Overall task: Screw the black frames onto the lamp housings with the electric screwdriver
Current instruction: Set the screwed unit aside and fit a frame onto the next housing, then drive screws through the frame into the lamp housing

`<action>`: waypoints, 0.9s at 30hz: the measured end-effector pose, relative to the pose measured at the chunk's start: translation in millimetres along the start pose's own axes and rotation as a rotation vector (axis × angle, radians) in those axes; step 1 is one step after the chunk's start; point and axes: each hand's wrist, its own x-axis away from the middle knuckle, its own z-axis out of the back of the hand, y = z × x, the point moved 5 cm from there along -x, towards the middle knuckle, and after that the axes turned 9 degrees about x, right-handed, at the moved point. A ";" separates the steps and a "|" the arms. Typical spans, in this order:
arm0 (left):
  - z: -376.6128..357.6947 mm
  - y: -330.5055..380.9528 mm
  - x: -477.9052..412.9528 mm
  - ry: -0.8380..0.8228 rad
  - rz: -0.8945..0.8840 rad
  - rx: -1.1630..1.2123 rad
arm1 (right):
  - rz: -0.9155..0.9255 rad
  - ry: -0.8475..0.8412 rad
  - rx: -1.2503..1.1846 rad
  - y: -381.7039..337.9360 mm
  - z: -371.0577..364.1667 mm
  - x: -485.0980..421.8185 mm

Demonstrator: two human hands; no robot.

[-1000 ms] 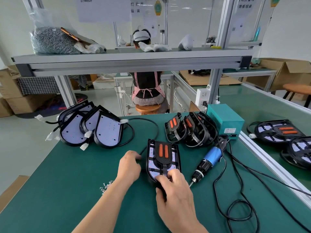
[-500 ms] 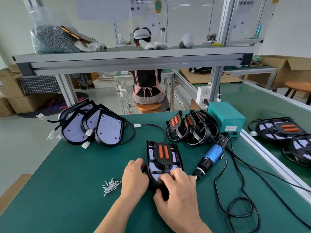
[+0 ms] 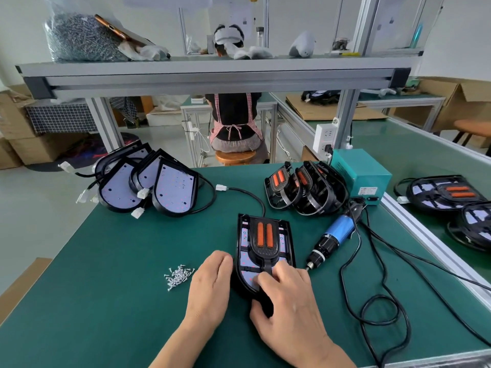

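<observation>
black frame (image 3: 265,251) sits on the lamp housing (image 3: 245,260) dead ahead of you, long axis running away. your right hand (image 3: 289,301) clamps its near tip, left hand (image 3: 211,285) rests flat on its left edge. electric screwdriver (image 3: 335,238) lies just right, bit slanting toward you, nearer your right hand; screws (image 3: 178,277) lie left.

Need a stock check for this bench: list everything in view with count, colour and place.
lamp housing: one, black, black frame with orange strips on top, table centre
bare housings: several, black with pale boards, table far left
loose frames: several, black and orange, far centre
electric screwdriver: one, blue and black, right of lamp housing
screws: small pile, silver, left of centre
power box: one, teal, far right
left hand: one, rests at housing's left edge
right hand: one, grips its near end
</observation>
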 end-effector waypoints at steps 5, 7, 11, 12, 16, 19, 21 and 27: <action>-2.9 -3.4 -1.8 0.018 0.011 -0.073 | -0.024 -0.093 -0.198 8.4 12.7 -0.5; -3.0 -3.4 -3.6 0.004 0.000 -0.077 | -0.204 0.061 -0.336 26.1 22.3 -7.6; -5.4 -2.0 0.1 -0.041 -0.021 -0.071 | -0.679 0.053 -0.214 93.3 25.4 -23.5; -6.0 -1.6 0.9 -0.042 -0.014 -0.062 | -0.756 -0.017 -0.152 109.8 23.2 -25.7; -11.5 3.5 -1.7 -0.035 0.071 -0.056 | -0.872 -0.113 -0.068 146.5 16.0 -43.5; -16.7 7.3 -5.5 -0.006 0.107 -0.103 | -0.982 -0.143 -0.062 159.1 9.7 -58.0; -17.9 8.3 -6.2 0.025 0.112 -0.171 | -1.040 -0.127 -0.084 164.3 9.4 -62.5; -13.9 5.4 -2.2 0.098 0.068 -0.129 | -1.074 0.185 -0.433 162.3 14.5 -34.2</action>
